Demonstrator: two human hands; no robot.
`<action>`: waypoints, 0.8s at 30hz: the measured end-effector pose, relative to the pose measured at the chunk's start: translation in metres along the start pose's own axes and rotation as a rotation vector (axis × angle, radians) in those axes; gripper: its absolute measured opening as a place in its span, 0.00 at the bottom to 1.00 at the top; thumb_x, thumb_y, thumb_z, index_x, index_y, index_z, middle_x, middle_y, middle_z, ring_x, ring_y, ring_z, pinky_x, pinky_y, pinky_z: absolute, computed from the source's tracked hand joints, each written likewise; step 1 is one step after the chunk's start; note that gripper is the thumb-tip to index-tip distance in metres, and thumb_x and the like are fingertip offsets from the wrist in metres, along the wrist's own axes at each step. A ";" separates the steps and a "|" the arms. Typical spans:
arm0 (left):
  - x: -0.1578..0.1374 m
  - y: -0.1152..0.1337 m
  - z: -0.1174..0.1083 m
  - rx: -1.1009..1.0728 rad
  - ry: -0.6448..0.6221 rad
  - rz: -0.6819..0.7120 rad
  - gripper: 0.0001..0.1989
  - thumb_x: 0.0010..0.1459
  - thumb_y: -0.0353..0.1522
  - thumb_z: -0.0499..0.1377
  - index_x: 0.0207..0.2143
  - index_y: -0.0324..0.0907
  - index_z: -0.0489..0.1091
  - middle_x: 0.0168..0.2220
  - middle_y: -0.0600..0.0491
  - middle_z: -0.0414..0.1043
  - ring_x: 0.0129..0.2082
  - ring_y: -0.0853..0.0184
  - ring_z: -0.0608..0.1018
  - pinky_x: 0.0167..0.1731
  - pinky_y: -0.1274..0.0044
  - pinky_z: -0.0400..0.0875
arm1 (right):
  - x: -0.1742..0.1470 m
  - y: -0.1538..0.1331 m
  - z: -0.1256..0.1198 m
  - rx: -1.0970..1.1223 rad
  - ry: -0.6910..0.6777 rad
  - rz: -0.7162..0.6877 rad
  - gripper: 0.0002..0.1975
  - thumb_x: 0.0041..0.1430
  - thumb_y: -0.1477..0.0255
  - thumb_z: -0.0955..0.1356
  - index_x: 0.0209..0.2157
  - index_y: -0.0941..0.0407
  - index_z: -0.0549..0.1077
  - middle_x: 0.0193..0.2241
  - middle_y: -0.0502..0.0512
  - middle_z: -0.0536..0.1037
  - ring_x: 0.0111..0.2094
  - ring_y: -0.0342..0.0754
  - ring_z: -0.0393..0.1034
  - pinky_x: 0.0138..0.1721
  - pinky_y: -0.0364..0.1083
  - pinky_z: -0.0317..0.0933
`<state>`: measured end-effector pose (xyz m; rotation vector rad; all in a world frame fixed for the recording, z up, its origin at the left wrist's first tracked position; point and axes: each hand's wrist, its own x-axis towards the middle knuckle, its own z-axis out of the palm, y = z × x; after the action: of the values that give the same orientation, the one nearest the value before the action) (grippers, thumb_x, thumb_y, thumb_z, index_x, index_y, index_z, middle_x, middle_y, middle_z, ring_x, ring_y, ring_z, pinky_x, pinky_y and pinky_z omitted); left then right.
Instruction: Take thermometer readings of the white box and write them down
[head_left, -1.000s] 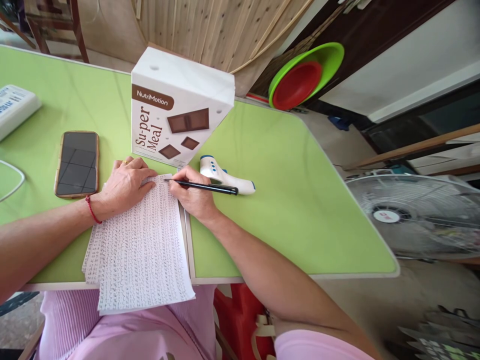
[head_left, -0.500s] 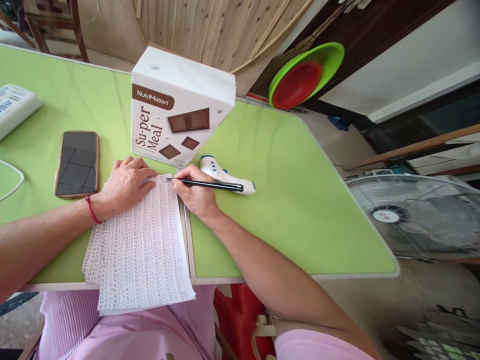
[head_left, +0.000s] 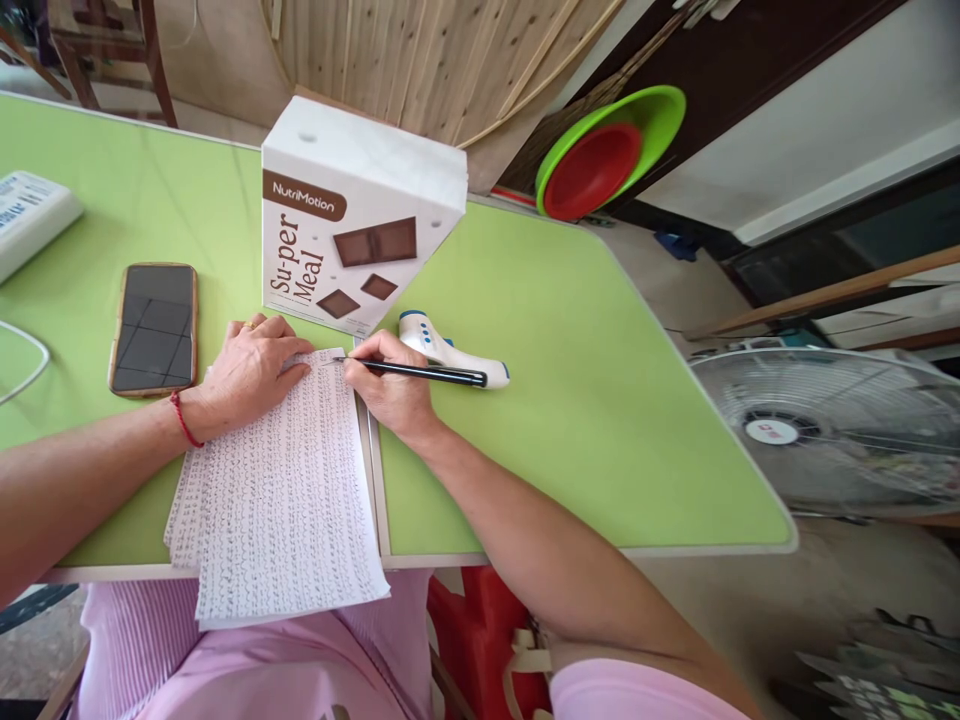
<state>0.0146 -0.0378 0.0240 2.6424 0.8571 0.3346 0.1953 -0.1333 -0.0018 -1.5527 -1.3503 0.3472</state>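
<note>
Sheets of paper (head_left: 300, 510) covered in rows of handwriting lie on the green table, their lower end hanging over its front edge. My left hand (head_left: 255, 365) rests flat on the upper left of the paper, fingers stretched out and holding nothing. In my right hand (head_left: 394, 390) is a black pen (head_left: 427, 372), gripped between thumb and fingers, its tip at the top right of the top sheet. Just behind my right hand lies a white and blue handheld thermometer (head_left: 457, 360), partly hidden by the pen and hand.
A white NutriMotion box (head_left: 360, 220) stands upright beyond the paper. Left of my left hand lies a phone (head_left: 154, 328); a white device (head_left: 30, 220) and a cable (head_left: 37, 345) are farther left. A fan (head_left: 825, 430) stands past the right edge of the table (head_left: 600, 430).
Both hands, the pen and the paper look almost the same as before. The whole view has shifted very slightly.
</note>
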 end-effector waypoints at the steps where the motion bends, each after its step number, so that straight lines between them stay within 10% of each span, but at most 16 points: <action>1: 0.000 0.000 0.000 0.001 -0.002 -0.001 0.15 0.67 0.33 0.56 0.50 0.46 0.81 0.42 0.45 0.74 0.48 0.52 0.74 0.53 0.56 0.65 | 0.000 0.000 0.000 0.006 0.001 -0.001 0.04 0.53 0.70 0.68 0.26 0.51 0.68 0.21 0.46 0.73 0.23 0.44 0.64 0.27 0.45 0.62; 24: -0.001 -0.003 0.001 -0.013 0.036 0.041 0.14 0.67 0.34 0.56 0.48 0.46 0.81 0.41 0.46 0.75 0.46 0.52 0.75 0.50 0.57 0.67 | 0.001 -0.005 -0.010 -0.150 0.011 -0.045 0.04 0.55 0.71 0.68 0.28 0.50 0.68 0.23 0.46 0.74 0.26 0.45 0.65 0.30 0.47 0.63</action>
<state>0.0127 -0.0364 0.0216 2.6523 0.8097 0.3980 0.2003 -0.1382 0.0069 -1.6419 -1.4270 0.2128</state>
